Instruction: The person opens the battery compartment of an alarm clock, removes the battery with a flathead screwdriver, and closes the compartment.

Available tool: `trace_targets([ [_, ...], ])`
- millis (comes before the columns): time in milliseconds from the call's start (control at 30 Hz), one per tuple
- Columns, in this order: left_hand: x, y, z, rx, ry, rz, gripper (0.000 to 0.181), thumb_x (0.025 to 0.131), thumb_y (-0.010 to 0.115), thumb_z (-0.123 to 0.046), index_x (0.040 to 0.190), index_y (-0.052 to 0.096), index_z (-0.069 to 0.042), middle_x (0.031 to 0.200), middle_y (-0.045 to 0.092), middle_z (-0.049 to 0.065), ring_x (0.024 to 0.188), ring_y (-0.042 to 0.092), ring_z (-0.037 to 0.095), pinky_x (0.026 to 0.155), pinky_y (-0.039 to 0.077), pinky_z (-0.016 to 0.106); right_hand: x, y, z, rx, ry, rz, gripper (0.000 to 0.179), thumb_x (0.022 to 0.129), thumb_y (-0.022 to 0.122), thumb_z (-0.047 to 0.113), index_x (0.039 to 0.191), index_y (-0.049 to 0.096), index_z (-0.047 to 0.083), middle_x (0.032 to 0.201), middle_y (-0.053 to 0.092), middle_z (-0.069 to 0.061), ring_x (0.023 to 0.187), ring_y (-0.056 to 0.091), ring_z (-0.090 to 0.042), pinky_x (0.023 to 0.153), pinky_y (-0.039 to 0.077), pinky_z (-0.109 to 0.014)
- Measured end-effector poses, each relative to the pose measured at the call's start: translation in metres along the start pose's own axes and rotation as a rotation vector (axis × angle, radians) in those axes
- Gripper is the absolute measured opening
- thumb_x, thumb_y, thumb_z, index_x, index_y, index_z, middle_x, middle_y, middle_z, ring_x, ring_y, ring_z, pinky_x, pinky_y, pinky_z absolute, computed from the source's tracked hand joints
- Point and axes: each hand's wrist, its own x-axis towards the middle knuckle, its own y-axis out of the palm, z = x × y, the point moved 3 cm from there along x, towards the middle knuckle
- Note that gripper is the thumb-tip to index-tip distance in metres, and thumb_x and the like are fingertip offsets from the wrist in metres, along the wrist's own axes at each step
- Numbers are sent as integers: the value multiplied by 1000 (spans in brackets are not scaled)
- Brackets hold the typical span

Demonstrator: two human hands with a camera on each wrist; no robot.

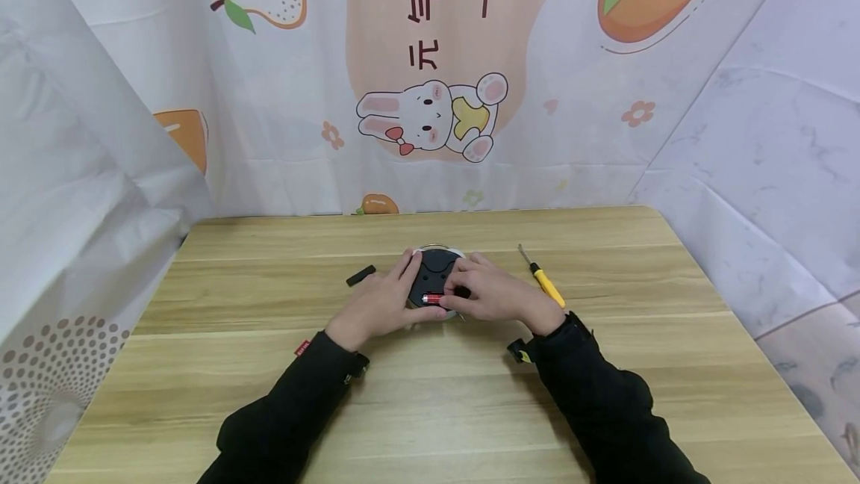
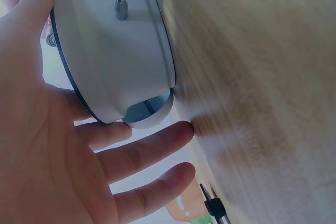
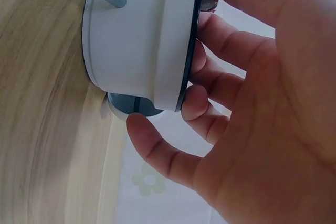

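My L hand [image 1: 383, 305] grips the clock [image 1: 435, 267] by its rim, thumb along the near edge, some fingers at the left, others hanging loose past it; it lies black back up on the table [image 1: 416, 409], right in front of me. My R hand [image 1: 493, 293] has the batt [image 1: 431, 298] pinched btwn thumb & a bent finger, the rest curled over the back. Batt end shows proud of the rim from my R wrist, so prob. not fully seated. Main risk: pressing it crooked, b/c then it could spring out & roll. Wrong way round = no contact, & I can't read any +/- marks. If my L grip slackens, the clock could skid under the R push. Strip [image 1: 360, 275], maybe the cover, is just left of my fingers, easily knocked & lost; driver [image 1: 547, 286] is near my R wrist, so a careless sleeve [image 1: 581, 372] could sweep it.
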Motion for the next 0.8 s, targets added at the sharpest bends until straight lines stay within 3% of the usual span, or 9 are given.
trace_targets([
  [233,1,0,0,2,-1,7,115,83,47,-87,163,19,-10,167,20,15,123,60,33,97,49,42,-2,-2,1,27,9,18,13,101,65,27,98,74,17,98,57,7,98,45,-19,85,42,-37],
  [533,1,0,0,8,-3,10,116,82,46,-88,163,19,-10,167,20,15,121,62,32,96,49,41,-3,-4,-1,39,-37,21,15,100,67,28,103,77,17,95,56,9,96,44,-19,82,41,-36],
  [800,1,0,0,6,-9,18,116,82,45,-89,164,16,-12,167,19,14,131,55,33,101,47,44,-3,-4,-2,54,-26,38,21,100,67,30,110,78,16,95,55,9,91,42,-17,79,39,-34],
])
